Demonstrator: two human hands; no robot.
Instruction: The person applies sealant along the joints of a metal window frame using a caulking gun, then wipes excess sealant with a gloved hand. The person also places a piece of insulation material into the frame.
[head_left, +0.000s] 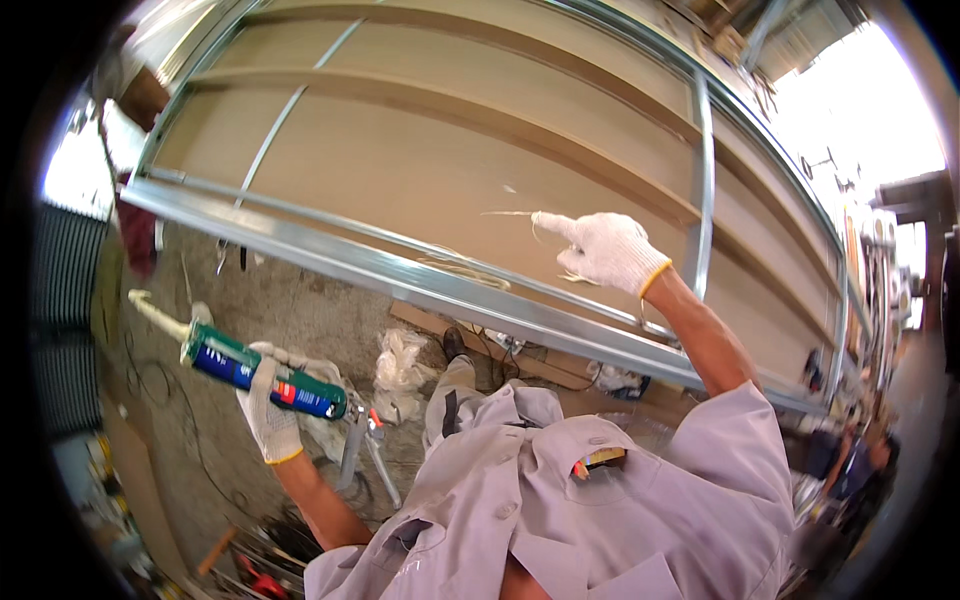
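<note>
The caulking gun with its blue and green sealant cartridge (262, 377) lies slanted, its long axis running from the metal trigger frame at lower right up to the cream tapered nozzle at upper left, pointing away from the panel toward the floor side. The cartridge is a glossy cylinder, green at both ends and blue in the middle with a red patch. The left hand (268, 410), in a white knitted glove with a yellow cuff, is clamped around the cartridge near its rear end, low and left of the person's grey shirt. The right hand (605, 250), gloved alike, has its fingers curled with the forefinger stretched out, its tip touching the large tan board panel (420, 160) framed by silvery metal channel (300, 240).
</note>
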